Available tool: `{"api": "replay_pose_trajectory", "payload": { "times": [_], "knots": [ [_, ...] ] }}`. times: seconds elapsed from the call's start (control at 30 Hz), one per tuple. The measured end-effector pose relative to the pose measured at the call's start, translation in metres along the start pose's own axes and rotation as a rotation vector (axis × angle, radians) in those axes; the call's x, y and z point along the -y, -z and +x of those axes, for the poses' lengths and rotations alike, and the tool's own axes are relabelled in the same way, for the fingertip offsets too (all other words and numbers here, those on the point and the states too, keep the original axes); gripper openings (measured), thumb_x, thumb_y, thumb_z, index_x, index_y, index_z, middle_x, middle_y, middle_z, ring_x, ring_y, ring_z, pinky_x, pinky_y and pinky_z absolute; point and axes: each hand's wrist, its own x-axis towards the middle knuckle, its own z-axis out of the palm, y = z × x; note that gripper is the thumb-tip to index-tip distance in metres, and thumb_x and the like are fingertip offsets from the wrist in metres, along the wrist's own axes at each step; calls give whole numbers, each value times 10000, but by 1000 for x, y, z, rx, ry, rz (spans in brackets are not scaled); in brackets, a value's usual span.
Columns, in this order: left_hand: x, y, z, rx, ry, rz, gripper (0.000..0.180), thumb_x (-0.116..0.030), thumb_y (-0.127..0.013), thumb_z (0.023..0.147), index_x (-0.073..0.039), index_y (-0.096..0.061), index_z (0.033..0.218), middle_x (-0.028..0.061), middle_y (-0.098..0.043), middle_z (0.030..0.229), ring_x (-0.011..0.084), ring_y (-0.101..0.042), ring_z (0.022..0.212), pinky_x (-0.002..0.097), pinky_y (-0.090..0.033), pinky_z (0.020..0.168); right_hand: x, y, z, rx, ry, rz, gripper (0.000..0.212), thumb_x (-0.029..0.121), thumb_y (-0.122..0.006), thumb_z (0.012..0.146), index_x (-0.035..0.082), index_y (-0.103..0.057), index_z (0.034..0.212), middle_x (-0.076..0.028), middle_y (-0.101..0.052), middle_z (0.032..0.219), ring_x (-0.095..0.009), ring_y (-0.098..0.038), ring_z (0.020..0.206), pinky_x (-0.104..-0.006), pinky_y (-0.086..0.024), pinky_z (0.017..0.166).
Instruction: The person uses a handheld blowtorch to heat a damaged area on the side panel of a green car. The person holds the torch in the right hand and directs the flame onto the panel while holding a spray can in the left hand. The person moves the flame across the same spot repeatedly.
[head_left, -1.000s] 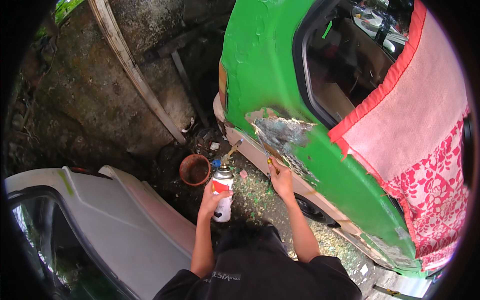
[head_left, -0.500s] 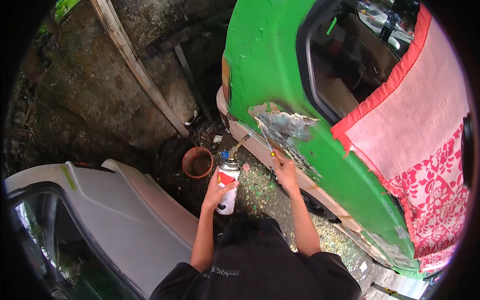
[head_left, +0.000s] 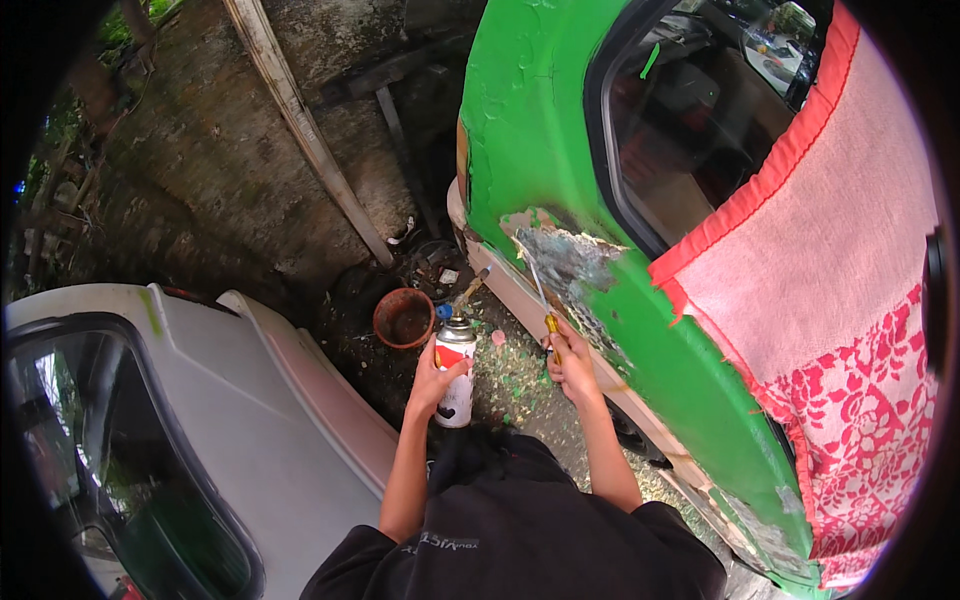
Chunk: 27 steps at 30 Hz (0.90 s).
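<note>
My left hand [head_left: 432,378] is wrapped round a blow torch [head_left: 457,390], a white and red gas canister with a brass nozzle and a blue knob. The nozzle points up and right toward the car's lower side; I cannot make out a flame. In my right hand [head_left: 574,370] is a screwdriver [head_left: 552,328] with a yellow handle. Its long thin shaft reaches up to the left edge of a scraped grey patch [head_left: 575,258] on the green car [head_left: 540,100]. Curled, peeling paint rims this patch. Whether the tip touches the metal is hard to tell.
A grey-white car [head_left: 230,390] stands close on the left. Beyond the torch sits a reddish-brown pot [head_left: 404,318]. Green paint flakes [head_left: 515,375] litter the ground. A pink towel [head_left: 770,260] drapes over the green car, and a long plank [head_left: 305,130] leans at the back.
My right hand has drawn slightly down and back, showing more of the screwdriver's yellow handle. My left hand still holds the torch in nearly the same place. The whole view has shifted a little.
</note>
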Motion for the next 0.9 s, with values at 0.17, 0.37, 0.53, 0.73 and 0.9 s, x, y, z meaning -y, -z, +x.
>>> {"api": "replay_pose_trajectory", "payload": {
  "times": [0.17, 0.37, 0.53, 0.73, 0.9],
  "knots": [
    [-4, -10, -10, 11, -17, 15, 496, -66, -795, 800, -49, -573, 1244, 26, -673, 1009, 122, -652, 857, 301, -536, 779, -14, -8, 0, -132, 88, -198, 472, 193, -469, 1102, 181, -434, 1572, 5, -508, 810, -35, -323, 463, -232, -250, 390],
    [-20, -14, -6, 74, -1, 8, 484, -64, -811, 793, -39, -581, 1219, 20, -671, 1027, 112, -634, 897, 295, -523, 817, -42, -13, 47, -216, 266, -386, 416, 217, -485, 1099, 166, -533, 1510, 13, -484, 690, -57, -316, 443, -250, -261, 381],
    [-18, -3, 3, 45, -94, 95, 503, -71, -819, 791, -31, -578, 1231, 26, -671, 1035, 110, -633, 915, 293, -521, 828, -18, -18, 19, -242, 163, -272, 387, 211, -497, 1099, 180, -578, 1475, 20, -476, 657, -50, -327, 452, -255, -273, 378],
    [-24, 7, 7, 110, -3, 28, 555, -88, -836, 783, -29, -574, 1269, 24, -666, 1063, 109, -628, 940, 291, -516, 842, -35, -23, 32, -302, 178, -329, 384, 205, -491, 1100, 206, -584, 1472, 20, -483, 651, -47, -298, 425, -247, -263, 379],
    [-21, 8, 0, 127, 12, 7, 517, -75, -829, 791, -38, -576, 1240, 15, -667, 1043, 106, -627, 916, 289, -516, 830, -39, -34, 33, -296, 243, -348, 382, 213, -507, 1094, 176, -590, 1465, 13, -485, 638, -53, -330, 417, -258, -264, 371]
  ]
}}
